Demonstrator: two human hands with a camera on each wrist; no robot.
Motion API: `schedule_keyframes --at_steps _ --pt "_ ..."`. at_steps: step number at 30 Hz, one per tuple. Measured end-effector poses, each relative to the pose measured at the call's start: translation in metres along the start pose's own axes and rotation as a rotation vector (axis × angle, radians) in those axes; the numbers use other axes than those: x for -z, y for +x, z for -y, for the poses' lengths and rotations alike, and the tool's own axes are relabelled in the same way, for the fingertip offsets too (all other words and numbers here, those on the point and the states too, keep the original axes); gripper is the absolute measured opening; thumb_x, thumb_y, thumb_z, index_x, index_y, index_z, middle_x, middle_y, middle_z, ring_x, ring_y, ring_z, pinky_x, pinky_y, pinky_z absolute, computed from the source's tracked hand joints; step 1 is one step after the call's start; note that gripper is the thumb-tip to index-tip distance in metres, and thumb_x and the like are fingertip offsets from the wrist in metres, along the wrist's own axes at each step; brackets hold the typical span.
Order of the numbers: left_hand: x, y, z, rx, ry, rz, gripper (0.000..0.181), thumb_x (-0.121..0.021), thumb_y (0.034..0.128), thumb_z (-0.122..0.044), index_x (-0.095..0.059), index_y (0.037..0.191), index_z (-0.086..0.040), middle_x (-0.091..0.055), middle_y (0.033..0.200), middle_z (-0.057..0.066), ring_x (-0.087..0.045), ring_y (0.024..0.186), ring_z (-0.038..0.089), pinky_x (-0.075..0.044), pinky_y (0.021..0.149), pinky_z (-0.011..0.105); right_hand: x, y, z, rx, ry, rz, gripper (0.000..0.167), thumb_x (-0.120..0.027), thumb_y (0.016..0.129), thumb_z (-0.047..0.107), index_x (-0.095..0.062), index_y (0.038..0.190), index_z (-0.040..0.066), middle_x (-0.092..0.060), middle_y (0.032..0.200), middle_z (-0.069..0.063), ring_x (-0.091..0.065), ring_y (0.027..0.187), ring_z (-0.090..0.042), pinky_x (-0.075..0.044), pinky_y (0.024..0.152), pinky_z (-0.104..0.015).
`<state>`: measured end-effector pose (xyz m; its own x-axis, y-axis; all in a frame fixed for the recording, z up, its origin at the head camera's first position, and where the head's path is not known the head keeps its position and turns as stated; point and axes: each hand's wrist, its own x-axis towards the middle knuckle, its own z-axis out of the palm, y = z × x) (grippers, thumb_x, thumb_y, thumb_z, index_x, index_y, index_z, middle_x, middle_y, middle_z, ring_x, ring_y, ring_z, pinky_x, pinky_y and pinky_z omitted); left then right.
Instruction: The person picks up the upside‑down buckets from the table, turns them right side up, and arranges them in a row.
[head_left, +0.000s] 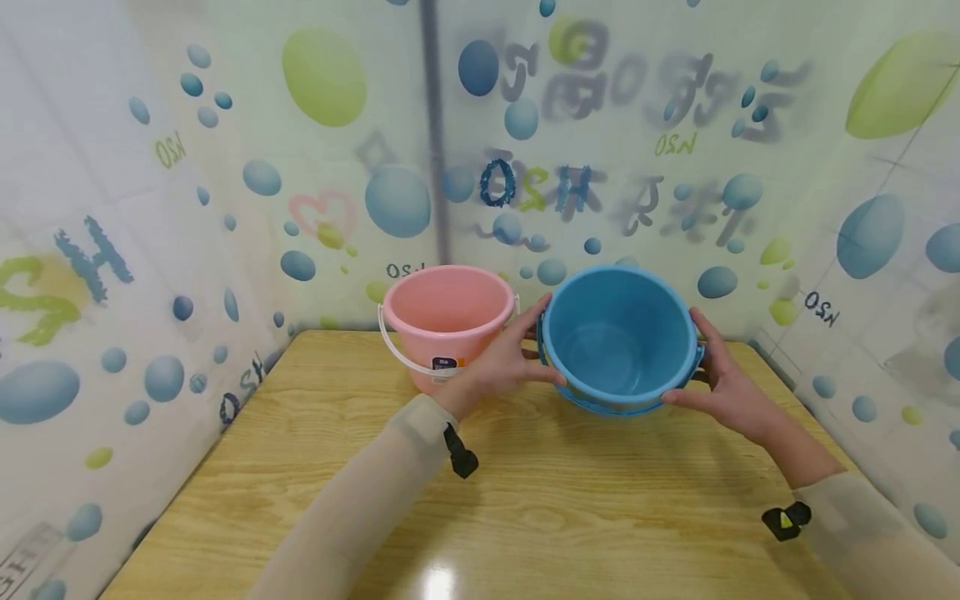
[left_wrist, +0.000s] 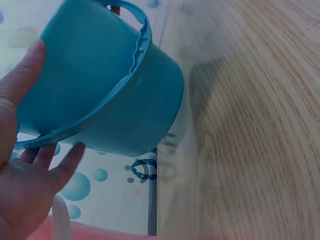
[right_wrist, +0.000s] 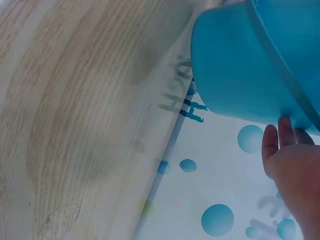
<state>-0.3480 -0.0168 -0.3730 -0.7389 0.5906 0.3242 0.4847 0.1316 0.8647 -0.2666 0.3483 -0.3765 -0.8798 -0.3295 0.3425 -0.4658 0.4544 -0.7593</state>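
Observation:
Both hands hold a blue bucket [head_left: 618, 333] at its rim, its mouth tilted toward me. My left hand [head_left: 504, 362] grips the left side, thumb over the rim and fingers underneath. On the opposite side, my right hand [head_left: 731, 387] holds the rim near the handle joint. In the left wrist view the bucket's wall [left_wrist: 155, 100] hangs over the table's far part, its shadow beside it. A blue handle lies along the rim. Left of it, a pink bucket [head_left: 450, 304] with a white handle and a dark label stands upright, partly hidden by my left hand.
The wood-grain table [head_left: 525, 517] stretches toward me below the arms. A curtain [head_left: 337, 167] printed with blue and green drops and letters hangs behind it and along both sides. The pink bucket stands close to my left wrist.

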Motion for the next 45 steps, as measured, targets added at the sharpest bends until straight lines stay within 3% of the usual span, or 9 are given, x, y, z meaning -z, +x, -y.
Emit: schedule_keyframes --at_steps 9,11,13,16,19,23,30,36,45 --pt "0.001 0.005 -0.006 0.039 -0.027 -0.013 0.117 -0.092 0.0910 -0.015 -0.016 0.178 -0.031 -0.035 0.179 0.011 -0.045 0.160 0.040 -0.049 0.123 0.059 0.005 0.001 0.001 -0.070 0.180 0.037 0.107 -0.066 0.108 0.001 0.009 0.177 0.033 -0.025 0.171 -0.043 -0.060 0.131 0.006 -0.062 0.093 -0.021" --pt "0.001 0.006 -0.007 0.061 -0.037 -0.018 0.115 -0.092 0.0921 -0.017 -0.017 0.178 -0.033 -0.036 0.178 0.009 -0.046 0.159 0.039 -0.049 0.123 0.059 0.005 0.001 0.001 -0.088 0.175 0.037 0.104 -0.064 0.109 0.004 0.009 0.177 0.034 -0.023 0.172 -0.042 -0.058 0.137 -0.001 -0.060 0.095 -0.019" --pt "0.001 0.006 -0.007 0.082 -0.033 -0.026 0.114 -0.092 0.0926 -0.021 -0.017 0.178 -0.035 -0.037 0.178 0.006 -0.047 0.159 0.038 -0.048 0.123 0.058 0.005 0.002 0.001 -0.107 0.175 0.034 0.102 -0.063 0.111 0.007 0.010 0.177 0.035 -0.020 0.175 -0.039 -0.056 0.147 -0.022 -0.059 0.096 -0.017" --pt "0.002 0.008 -0.004 0.092 -0.035 -0.031 0.114 -0.092 0.0925 -0.030 -0.017 0.178 -0.035 -0.039 0.177 0.005 -0.048 0.158 0.036 -0.048 0.123 0.059 0.006 0.004 0.000 -0.122 0.185 0.032 0.099 -0.060 0.112 0.009 0.010 0.177 0.035 -0.015 0.178 -0.036 -0.035 0.157 -0.057 -0.057 0.097 -0.015" --pt "0.000 0.010 0.000 0.083 -0.066 -0.029 0.114 -0.092 0.0925 -0.035 -0.017 0.178 -0.035 -0.039 0.177 0.005 -0.047 0.157 0.036 -0.049 0.123 0.060 0.006 0.007 -0.003 -0.127 0.195 0.026 0.095 -0.058 0.114 0.012 0.009 0.177 0.032 -0.011 0.180 -0.033 -0.020 0.158 -0.068 -0.054 0.097 -0.012" --pt "-0.004 0.012 0.002 0.089 -0.105 -0.048 0.109 -0.090 0.0947 -0.031 -0.018 0.177 -0.036 -0.040 0.177 0.005 -0.046 0.158 0.035 -0.050 0.122 0.058 0.006 0.010 -0.007 -0.131 0.202 0.019 0.091 -0.057 0.115 0.014 0.008 0.178 0.028 -0.009 0.181 -0.032 -0.028 0.160 -0.056 -0.054 0.098 -0.012" --pt "-0.014 0.019 0.004 0.108 -0.134 -0.093 0.104 -0.086 0.0979 -0.030 -0.019 0.177 -0.032 -0.034 0.180 0.009 -0.040 0.163 0.038 -0.049 0.122 0.060 0.006 0.016 -0.019 -0.121 0.313 0.018 0.085 -0.051 0.117 0.014 0.008 0.178 0.022 -0.006 0.178 -0.037 -0.056 0.134 0.004 -0.056 0.101 -0.014" --pt "-0.020 0.024 0.011 0.130 -0.150 -0.110 0.104 -0.084 0.0993 -0.030 -0.015 0.178 -0.032 -0.029 0.182 0.008 -0.035 0.166 0.037 -0.043 0.128 0.057 0.006 0.019 -0.024 -0.108 0.429 0.021 0.084 -0.049 0.117 0.013 0.011 0.176 0.017 -0.003 0.175 -0.040 -0.060 0.130 0.006 -0.056 0.100 -0.014" --pt "-0.021 0.026 0.015 0.139 -0.156 -0.136 0.102 -0.082 0.1003 -0.035 -0.015 0.178 -0.035 -0.029 0.182 0.006 -0.033 0.167 0.037 -0.041 0.129 0.059 0.007 0.027 -0.024 -0.137 0.456 0.023 0.084 -0.048 0.118 0.017 0.014 0.176 0.018 0.000 0.174 -0.043 -0.056 0.129 0.007 -0.056 0.102 -0.014"
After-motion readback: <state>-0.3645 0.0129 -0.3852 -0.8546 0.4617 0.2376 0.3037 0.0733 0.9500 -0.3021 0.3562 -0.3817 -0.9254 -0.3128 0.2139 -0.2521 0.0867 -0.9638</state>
